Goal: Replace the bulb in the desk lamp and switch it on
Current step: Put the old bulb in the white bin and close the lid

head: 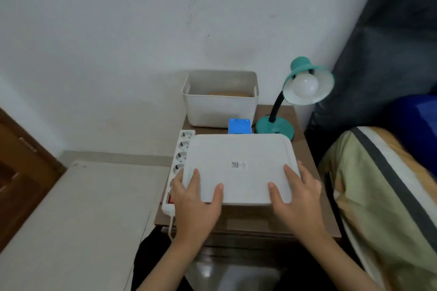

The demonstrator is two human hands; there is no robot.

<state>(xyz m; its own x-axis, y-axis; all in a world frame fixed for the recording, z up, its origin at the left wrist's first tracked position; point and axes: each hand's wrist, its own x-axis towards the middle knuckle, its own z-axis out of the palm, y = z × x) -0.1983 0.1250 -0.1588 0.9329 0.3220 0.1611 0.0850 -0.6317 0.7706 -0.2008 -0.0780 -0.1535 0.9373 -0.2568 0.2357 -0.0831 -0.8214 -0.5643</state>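
Observation:
A teal desk lamp (275, 126) stands at the back right of a small brown table (248, 220), its shade tipped toward me with a white bulb (305, 85) screwed in and unlit. Both hands grip a flat white lid (238, 168) by its near edge, over the table's middle. My left hand (196, 198) holds the near left corner, and my right hand (295, 194) holds the near right corner. A small blue box (239, 126) sits just behind the lid, beside the lamp's base.
An open white storage bin (220, 99) stands at the table's back against the wall. A white power strip (179, 160) with a red switch lies along the left edge, partly under the lid. A bed with a striped pillow (378, 196) is on the right.

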